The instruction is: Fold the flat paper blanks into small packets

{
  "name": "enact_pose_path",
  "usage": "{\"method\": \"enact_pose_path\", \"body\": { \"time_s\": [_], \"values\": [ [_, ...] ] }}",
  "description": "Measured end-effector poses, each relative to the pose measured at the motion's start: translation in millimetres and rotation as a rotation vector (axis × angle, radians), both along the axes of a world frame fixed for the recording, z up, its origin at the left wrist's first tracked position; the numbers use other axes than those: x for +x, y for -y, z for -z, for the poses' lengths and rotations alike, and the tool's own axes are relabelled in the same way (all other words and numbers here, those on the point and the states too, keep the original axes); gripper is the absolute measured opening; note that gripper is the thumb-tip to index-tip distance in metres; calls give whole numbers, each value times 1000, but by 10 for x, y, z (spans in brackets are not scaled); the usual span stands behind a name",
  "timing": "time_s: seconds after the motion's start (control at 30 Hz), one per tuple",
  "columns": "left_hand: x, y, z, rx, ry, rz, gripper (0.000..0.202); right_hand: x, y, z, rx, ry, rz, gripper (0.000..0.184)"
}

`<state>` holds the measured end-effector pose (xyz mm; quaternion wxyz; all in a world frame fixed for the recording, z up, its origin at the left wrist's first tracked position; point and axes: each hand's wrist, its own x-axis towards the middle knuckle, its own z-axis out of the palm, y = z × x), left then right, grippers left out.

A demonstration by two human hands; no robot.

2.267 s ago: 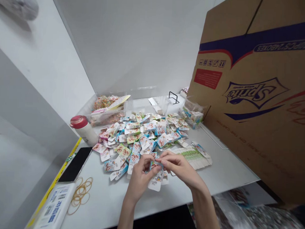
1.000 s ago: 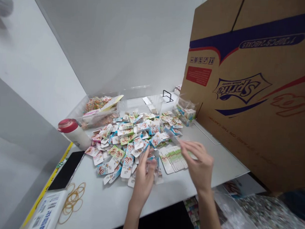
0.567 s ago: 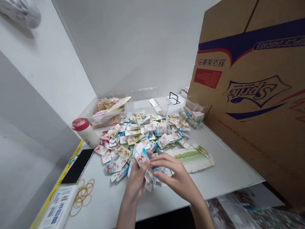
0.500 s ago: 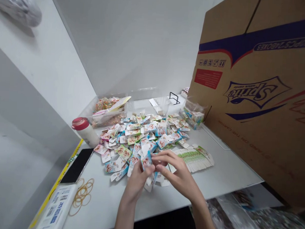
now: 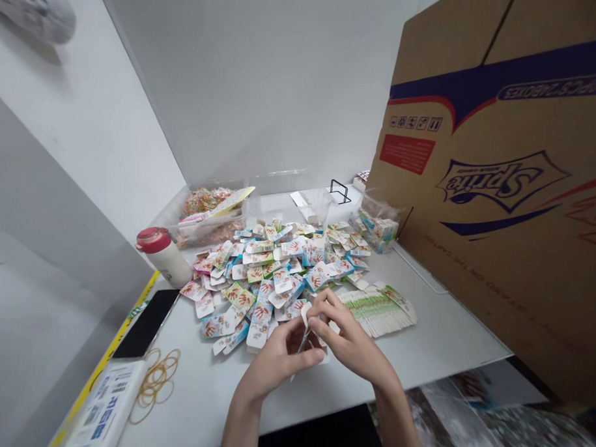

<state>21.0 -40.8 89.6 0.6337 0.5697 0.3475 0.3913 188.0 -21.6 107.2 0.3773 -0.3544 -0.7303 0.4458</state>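
Note:
A small flat printed carton [image 5: 304,341], seen nearly edge-on, is between my two hands near the table's front. My left hand [image 5: 279,358] curls round it from the left, with the thumb stretched along the near side. The fingers of my right hand [image 5: 345,335] pinch its white upper flap; my hands hide much of it. Just beyond lies a heap of small printed cartons [image 5: 281,262] in blue, green and pink, many with their end flaps out. To the right of my right hand, a row of flat green-and-white cartons [image 5: 378,311] lies fanned out.
At the left are a red-lidded bottle [image 5: 164,255], a black phone [image 5: 146,324], rubber bands [image 5: 156,383] and a white box [image 5: 106,402]. Clear bins hold colourful small pieces [image 5: 205,201] and filled cartons [image 5: 379,226]. A large cardboard box [image 5: 487,256] stands at the right.
The carton has turned from face-on to nearly edge-on. My left hand has rolled round it with the thumb moving right, and my right fingers have closed at its upper flap.

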Motion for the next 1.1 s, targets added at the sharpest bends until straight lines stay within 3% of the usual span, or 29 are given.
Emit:
{"method": "enact_pose_path", "body": {
  "time_s": [0.4,0.67,0.83,0.93,1.1],
  "values": [
    [23,-9,47,-7,-70,97,36,208,-9,9,-48,12,-98,27],
    [-17,-17,55,0,-204,27,40,189,14,59,-50,84,-136,26],
    [19,-7,11,-52,-238,-56,30,160,-2,55,-25,93,-94,32],
    [43,20,3,-129,-176,-9,41,222,-22,41,-27,62,-60,36],
    [39,54,23,-55,-270,19,41,319,-64,101,-201,-59,-2,36]
  ]
}}
